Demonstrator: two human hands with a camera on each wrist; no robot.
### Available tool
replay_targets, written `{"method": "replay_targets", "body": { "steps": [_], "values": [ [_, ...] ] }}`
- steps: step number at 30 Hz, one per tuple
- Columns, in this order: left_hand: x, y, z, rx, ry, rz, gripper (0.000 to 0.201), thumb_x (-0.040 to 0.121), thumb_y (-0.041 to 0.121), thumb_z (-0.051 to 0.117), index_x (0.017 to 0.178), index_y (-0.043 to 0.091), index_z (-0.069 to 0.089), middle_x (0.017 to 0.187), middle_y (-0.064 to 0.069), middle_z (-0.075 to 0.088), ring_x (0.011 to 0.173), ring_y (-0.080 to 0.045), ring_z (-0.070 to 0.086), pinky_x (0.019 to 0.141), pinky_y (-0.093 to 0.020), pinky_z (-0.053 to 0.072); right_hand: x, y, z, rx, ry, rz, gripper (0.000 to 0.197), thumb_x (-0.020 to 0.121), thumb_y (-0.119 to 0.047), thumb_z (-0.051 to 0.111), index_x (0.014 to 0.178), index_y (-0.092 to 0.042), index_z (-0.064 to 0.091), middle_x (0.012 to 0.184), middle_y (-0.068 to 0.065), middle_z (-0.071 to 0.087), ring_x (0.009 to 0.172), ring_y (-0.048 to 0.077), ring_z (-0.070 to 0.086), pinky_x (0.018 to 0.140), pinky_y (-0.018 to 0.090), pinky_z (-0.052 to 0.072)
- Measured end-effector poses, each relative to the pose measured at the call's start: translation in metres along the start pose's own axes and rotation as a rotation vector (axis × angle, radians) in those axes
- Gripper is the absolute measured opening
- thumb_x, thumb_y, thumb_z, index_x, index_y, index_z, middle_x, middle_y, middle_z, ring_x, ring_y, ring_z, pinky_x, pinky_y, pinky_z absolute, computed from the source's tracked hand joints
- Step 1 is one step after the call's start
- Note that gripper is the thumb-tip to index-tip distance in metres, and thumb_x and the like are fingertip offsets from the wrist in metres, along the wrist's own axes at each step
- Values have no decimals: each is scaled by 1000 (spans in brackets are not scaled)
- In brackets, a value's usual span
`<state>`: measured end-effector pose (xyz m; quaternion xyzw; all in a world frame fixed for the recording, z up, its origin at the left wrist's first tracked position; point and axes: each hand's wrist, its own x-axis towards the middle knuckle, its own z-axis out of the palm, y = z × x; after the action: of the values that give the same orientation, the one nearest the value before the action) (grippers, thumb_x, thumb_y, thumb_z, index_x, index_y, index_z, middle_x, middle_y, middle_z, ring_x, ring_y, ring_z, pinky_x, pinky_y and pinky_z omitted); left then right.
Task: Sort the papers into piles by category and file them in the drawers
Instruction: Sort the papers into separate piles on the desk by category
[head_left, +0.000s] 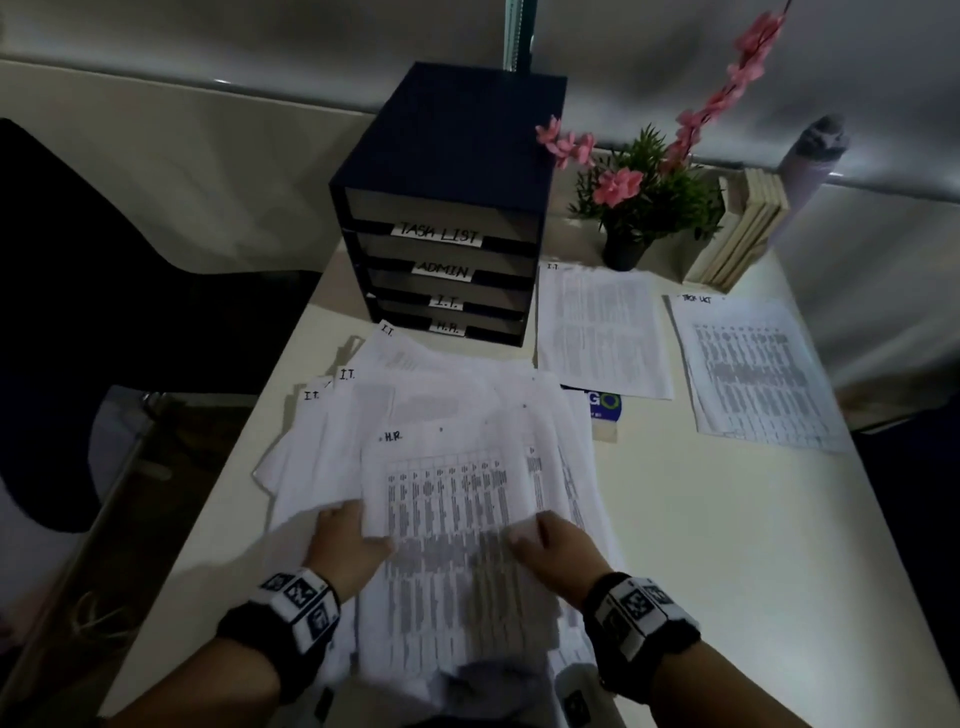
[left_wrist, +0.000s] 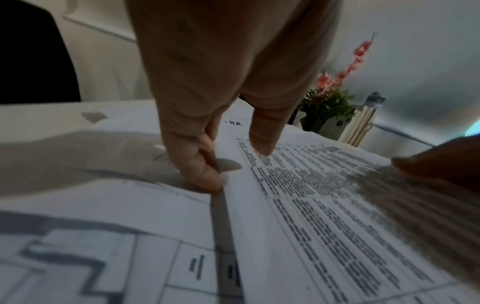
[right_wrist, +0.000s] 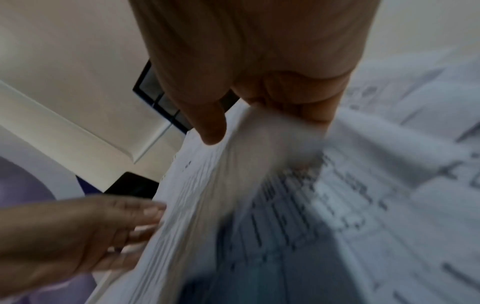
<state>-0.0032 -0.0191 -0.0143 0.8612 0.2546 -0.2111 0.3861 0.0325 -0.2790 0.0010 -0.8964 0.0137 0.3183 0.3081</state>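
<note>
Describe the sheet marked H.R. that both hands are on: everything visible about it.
The H.R. sheet is white paper printed with a dense table in columns, "H.R." handwritten at its top left corner. It lies on top of the loose pile, its near part lifted and curved. The left hand pinches its left edge, thumb on top; the right hand pinches a raised fold on its right side.

Two hands at the H.R. sheet (head_left: 447, 525)

Left hand (head_left: 349, 540) pinches the sheet's left edge, thumb on top — right hand (head_left: 553, 551) grips its right side, paper bunched; both forearms reach in from below.
</note>
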Motion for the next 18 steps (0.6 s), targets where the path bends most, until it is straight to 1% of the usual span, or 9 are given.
{"method": "replay_targets", "body": {
  "steps": [1,2,3,5,7,10,12,15,18],
  "values": [
    [0,0,3,-55,-22,6,28,81,15,67,106,15,53,117,1,59,99,-15,56,91,-27,46,-3,-4,8,36,-9,22,32,90,-44,54,99,-15,45,95,0,54,88,20,52,73,25,37],
    [-2,3,3,-105,-25,3,30,84,9,66,106,15,47,114,5,57,98,-14,55,88,-26,45,-5,-7,15,66,4,43,32,89,-41,56,99,-15,42,95,0,51,89,20,52,72,23,35],
    [-2,4,5,-150,-32,-9,34,84,8,67,110,14,45,116,7,56,100,-15,55,89,-29,47,-5,-9,19,75,37,52,30,89,-38,57,99,-15,40,97,1,50,91,20,54,72,23,35],
    [-2,3,4,-263,-42,-11,48,84,14,70,126,15,49,124,2,61,107,-19,60,94,-39,50,-5,-10,20,57,135,70,26,89,-33,57,98,-14,42,97,2,50,94,24,57,71,23,36],
    [-3,1,-1,-293,-18,-11,49,86,18,68,131,15,50,125,-3,61,112,-25,59,96,-40,49,-5,-9,13,93,235,97,25,88,-31,58,101,-14,47,93,1,51,96,27,58,72,24,36],
    [2,-6,-14,-66,115,-27,53,85,24,68,134,15,49,132,-13,52,114,-29,55,101,-36,43,-6,-1,0,96,353,139,21,90,-31,57,93,-13,48,92,9,59,97,33,60,71,27,39],
    [7,-15,-23,138,157,-72,68,78,34,73,138,19,44,141,-15,38,125,-33,43,109,-39,35,-7,7,-6,6,364,179,22,91,-31,55,88,-10,51,101,18,65,100,35,60,77,31,43],
    [12,-29,-29,270,126,-142,91,69,42,79,143,19,32,146,-15,26,133,-32,30,113,-40,28,-12,20,-17,-81,398,220,27,93,-30,52,88,-5,59,103,21,67,100,37,61,80,32,44],
    [17,-35,-34,257,109,-192,107,63,36,85,147,22,21,145,-17,22,130,-35,35,110,-42,33,-18,33,-28,-12,495,263,25,93,-28,54,87,-4,62,96,23,67,94,39,62,74,33,43]
  ]
}}
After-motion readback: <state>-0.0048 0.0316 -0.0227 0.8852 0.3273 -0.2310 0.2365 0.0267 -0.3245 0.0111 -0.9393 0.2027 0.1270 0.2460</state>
